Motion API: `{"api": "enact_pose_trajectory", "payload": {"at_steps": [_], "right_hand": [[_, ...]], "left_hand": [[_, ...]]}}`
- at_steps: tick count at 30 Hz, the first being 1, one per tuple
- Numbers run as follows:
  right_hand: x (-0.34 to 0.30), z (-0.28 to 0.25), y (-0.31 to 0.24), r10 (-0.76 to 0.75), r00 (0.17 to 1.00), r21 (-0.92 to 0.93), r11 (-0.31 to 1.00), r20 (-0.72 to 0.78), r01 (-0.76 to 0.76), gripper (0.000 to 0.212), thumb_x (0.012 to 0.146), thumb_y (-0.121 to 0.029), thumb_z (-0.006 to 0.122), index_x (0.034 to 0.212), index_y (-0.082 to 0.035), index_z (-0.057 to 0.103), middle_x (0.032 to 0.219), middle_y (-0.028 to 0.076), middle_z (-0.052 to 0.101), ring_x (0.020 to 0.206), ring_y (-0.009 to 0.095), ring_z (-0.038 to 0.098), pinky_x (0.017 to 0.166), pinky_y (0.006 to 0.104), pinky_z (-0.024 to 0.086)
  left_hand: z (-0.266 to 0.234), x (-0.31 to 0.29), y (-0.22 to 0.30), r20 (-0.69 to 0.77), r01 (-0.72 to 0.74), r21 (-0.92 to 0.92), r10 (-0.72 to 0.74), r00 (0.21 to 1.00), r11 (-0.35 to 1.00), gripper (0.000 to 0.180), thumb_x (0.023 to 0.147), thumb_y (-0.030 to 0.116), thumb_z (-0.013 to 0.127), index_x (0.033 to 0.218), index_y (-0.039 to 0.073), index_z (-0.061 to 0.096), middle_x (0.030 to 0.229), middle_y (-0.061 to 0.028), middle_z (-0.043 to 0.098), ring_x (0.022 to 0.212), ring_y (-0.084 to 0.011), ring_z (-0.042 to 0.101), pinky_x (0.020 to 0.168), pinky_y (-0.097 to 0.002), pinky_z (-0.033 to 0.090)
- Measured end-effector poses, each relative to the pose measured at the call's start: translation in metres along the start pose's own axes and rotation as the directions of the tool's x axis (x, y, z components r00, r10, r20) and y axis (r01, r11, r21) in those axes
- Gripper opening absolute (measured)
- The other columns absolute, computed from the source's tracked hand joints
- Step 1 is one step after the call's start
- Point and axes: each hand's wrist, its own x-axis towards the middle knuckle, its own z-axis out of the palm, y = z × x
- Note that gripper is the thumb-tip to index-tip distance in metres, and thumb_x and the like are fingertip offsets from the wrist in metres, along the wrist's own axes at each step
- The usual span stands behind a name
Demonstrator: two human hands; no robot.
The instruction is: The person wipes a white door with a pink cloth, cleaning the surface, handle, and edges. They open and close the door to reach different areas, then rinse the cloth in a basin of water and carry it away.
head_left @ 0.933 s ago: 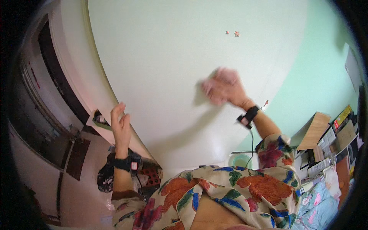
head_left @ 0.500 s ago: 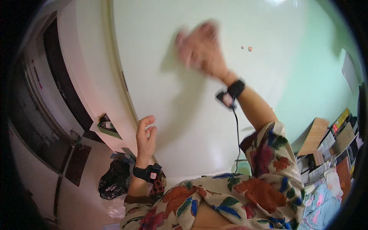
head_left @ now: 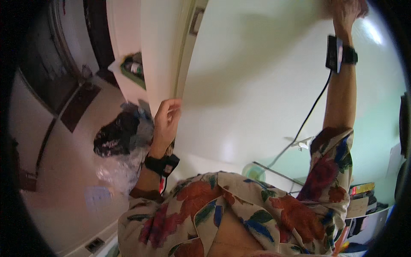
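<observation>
My right hand (head_left: 347, 10) is raised at the top right, against the pale, glossy door panel (head_left: 257, 73). The picture's rim cuts off part of it, and its fingers are dark and blurred. Whether it holds anything cannot be made out. A black wrist strap (head_left: 349, 55) with a small flat box sits on that arm, and a black cable (head_left: 314, 105) hangs from it. Lower down, my left hand (head_left: 167, 118) is beside the panel's left edge, fingers loosely bent and apart, with nothing visible in them. Another black strap (head_left: 160, 165) circles the left wrist.
Left of the panel runs a door frame (head_left: 165, 51) with a metal latch plate (head_left: 197, 20). A green box of small items (head_left: 132, 70) stands on a ledge. Black and clear plastic bags (head_left: 117, 135) lie on the floor. At lower right, a shelf (head_left: 379, 212) holds boxes.
My right hand has swung from the panel's upper middle to the far upper right. My view has shifted, and the left hand stays near the panel's left edge.
</observation>
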Motion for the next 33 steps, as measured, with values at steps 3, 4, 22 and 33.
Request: {"api": "enact_pose_trajectory", "payload": {"at_steps": [3, 4, 22, 33], "right_hand": [[-0.005, 0.075, 0.02, -0.103, 0.994, 0.041, 0.994, -0.022, 0.104, 0.021, 0.104, -0.027, 0.055, 0.109, -0.008, 0.061, 0.105, 0.003, 0.063, 0.103, 0.02, 0.058, 0.094, 0.0381, 0.045], [-0.047, 0.101, 0.027, -0.183, 0.982, -0.22, 0.957, 0.054, 0.191, 0.021, 0.104, -0.027, 0.055, 0.113, -0.009, 0.06, 0.11, 0.003, 0.062, 0.108, 0.019, 0.056, 0.098, 0.0381, 0.042], [-0.244, 0.19, 0.026, -0.37, 0.805, -0.547, 0.595, 0.463, 0.588, 0.049, 0.106, -0.021, 0.049, 0.152, -0.005, 0.044, 0.155, 0.018, 0.047, 0.147, 0.035, 0.04, 0.12, 0.056, 0.028], [-0.592, 0.049, 0.016, 0.196, -0.139, -0.064, 0.768, 0.971, 0.637, 0.046, 0.094, -0.031, 0.062, 0.141, -0.032, 0.06, 0.16, -0.012, 0.039, 0.152, 0.014, 0.025, 0.132, 0.0384, 0.013]], "left_hand": [[0.004, -0.01, -0.007, -0.037, 0.02, -0.029, -0.021, 0.999, 0.999, 0.025, 0.102, 0.001, 0.055, 0.127, -0.001, 0.059, 0.123, -0.0081, 0.064, 0.115, -0.0166, 0.062, 0.101, -0.031, 0.049], [0.005, -0.014, -0.01, -0.047, 0.024, -0.054, -0.027, 0.999, 0.998, 0.025, 0.101, 0.001, 0.055, 0.126, -0.001, 0.059, 0.122, -0.008, 0.064, 0.114, -0.0167, 0.062, 0.1, -0.0309, 0.049], [-0.083, -0.115, -0.075, -0.362, 0.339, -0.101, -0.351, 0.863, 0.936, 0.016, 0.101, 0.006, 0.061, 0.116, 0.003, 0.065, 0.111, -0.0038, 0.068, 0.103, -0.0132, 0.063, 0.092, -0.0265, 0.049], [-0.092, -0.197, -0.026, -0.407, 0.554, 0.183, -0.45, 0.795, 0.812, 0.022, 0.102, 0.014, 0.058, 0.122, 0.008, 0.065, 0.12, -0.0028, 0.067, 0.114, -0.0145, 0.061, 0.101, -0.0314, 0.046]]}}
